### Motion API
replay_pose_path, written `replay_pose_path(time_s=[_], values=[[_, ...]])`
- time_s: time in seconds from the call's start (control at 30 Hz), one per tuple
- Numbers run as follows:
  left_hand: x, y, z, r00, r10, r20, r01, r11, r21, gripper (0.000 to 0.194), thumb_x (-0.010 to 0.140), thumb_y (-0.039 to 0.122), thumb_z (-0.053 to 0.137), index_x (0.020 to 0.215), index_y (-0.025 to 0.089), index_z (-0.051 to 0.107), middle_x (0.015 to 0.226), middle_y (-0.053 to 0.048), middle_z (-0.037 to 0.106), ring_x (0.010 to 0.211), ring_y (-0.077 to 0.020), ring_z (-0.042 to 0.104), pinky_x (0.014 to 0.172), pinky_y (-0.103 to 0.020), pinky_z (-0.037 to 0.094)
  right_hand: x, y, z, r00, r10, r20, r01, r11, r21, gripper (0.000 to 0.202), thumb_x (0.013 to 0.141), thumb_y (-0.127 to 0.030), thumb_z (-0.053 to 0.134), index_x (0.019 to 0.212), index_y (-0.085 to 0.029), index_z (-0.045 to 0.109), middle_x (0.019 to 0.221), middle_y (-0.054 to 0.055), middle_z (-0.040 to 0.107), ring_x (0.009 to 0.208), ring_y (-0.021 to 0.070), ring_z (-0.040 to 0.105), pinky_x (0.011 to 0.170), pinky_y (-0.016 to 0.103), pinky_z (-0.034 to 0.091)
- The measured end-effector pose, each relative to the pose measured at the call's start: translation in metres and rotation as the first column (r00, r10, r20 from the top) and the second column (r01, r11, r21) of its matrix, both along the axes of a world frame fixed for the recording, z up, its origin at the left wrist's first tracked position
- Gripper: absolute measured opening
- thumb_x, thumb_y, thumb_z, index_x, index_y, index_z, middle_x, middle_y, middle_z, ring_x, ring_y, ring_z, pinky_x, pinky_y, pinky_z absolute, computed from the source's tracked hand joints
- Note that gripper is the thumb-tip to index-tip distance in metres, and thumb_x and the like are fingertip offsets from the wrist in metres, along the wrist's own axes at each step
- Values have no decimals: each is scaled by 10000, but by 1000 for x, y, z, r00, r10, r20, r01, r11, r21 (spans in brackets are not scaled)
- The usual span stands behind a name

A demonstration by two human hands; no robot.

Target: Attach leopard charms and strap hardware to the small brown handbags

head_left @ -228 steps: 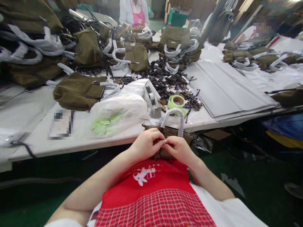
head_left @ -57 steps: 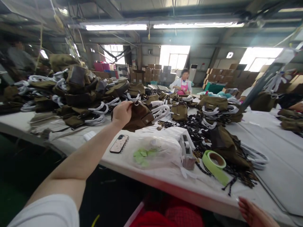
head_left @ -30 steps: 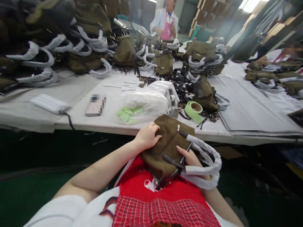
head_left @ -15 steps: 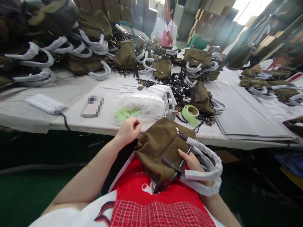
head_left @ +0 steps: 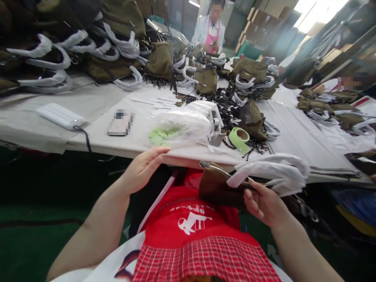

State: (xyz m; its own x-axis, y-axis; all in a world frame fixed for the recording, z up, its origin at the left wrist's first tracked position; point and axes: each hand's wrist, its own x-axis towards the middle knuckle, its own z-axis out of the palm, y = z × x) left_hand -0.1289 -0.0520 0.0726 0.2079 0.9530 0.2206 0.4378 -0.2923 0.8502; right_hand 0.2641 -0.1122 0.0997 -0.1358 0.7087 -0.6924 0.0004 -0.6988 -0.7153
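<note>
At far left, olive bags (head_left: 105,68) with white-wrapped straps lie heaped on the bench (head_left: 88,94). Nearer the front edge sit a white device (head_left: 60,114) with a black cord (head_left: 84,135) and, right of it, a phone (head_left: 119,122), partly blurred. The person's left hand (head_left: 139,172) is raised just in front of the bench edge, its fingers stretched out with a gap between them, holding nothing. Beyond it is a clear plastic bag (head_left: 188,124) with light green pieces (head_left: 163,135) inside.

In the middle, across the bench, stands 1 co-worker (head_left: 212,39) in a pink apron. A grey tape dispenser (head_left: 217,121) touches the plastic bag. Below, the brown bag (head_left: 220,186) is at the front edge, above the person's red apron (head_left: 176,213), its metal-edged mouth tilted upward. A green tape roll (head_left: 239,139) lies on the bench behind it.

The right hand (head_left: 268,201) is at the brown bag's right end, under white-wrapped handles (head_left: 273,170); its fingers are bent, but whether they pinch the bag I cannot tell. Farther right are flat pale sheets (head_left: 311,137) and more bags (head_left: 319,103).
</note>
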Motion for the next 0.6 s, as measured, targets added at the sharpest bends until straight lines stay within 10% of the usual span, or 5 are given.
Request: replay_pose_path(time_s=[0.13, 0.3, 0.43, 0.6], values=[[63, 26, -1, 954, -301, -9, 301, 953, 19, 480, 961, 481, 433, 1289, 175, 604, 1345, -118, 624, 1252, -253, 563, 1105, -387, 400, -22, 38, -23, 989, 10, -145, -24, 995, -95, 377, 809, -517, 601, 650, -175, 595, 417, -14, 528, 302, 67, 389, 314, 160, 267], [98, 62, -31, 784, -604, -146, 555, 786, -270, 539, 751, 518, 725, 1168, 177, 694, 1135, -90, 728, 1006, -250, 662, 895, -307, 488, -32, 67, -54, 998, 21, -62, -21, 1000, 10, 340, 789, -497, 624, 670, -178, 635, 470, 11, 617, 346, 96, 495, 336, 175, 351], [107, 73, -43, 759, -649, -55, 595, 725, -347, 417, 830, 511, 631, 1072, 188, 738, 1064, -51, 749, 950, -212, 663, 836, -260, 475, -32, 75, -63, 994, 85, 63, -91, 991, 100, 542, 757, -646, 633, 618, -124, 661, 475, 70, 640, 342, 105, 526, 329, 185, 347], [116, 75, -41, 851, -519, -76, 440, 785, -436, 388, 871, 494, 556, 953, 164, 742, 918, -52, 758, 809, -190, 659, 734, -264, 479, -29, 68, -71, 987, 84, 139, -117, 961, 252, 622, 704, -743, 645, 636, -126, 681, 497, 68, 659, 373, 117, 559, 365, 199, 378]])
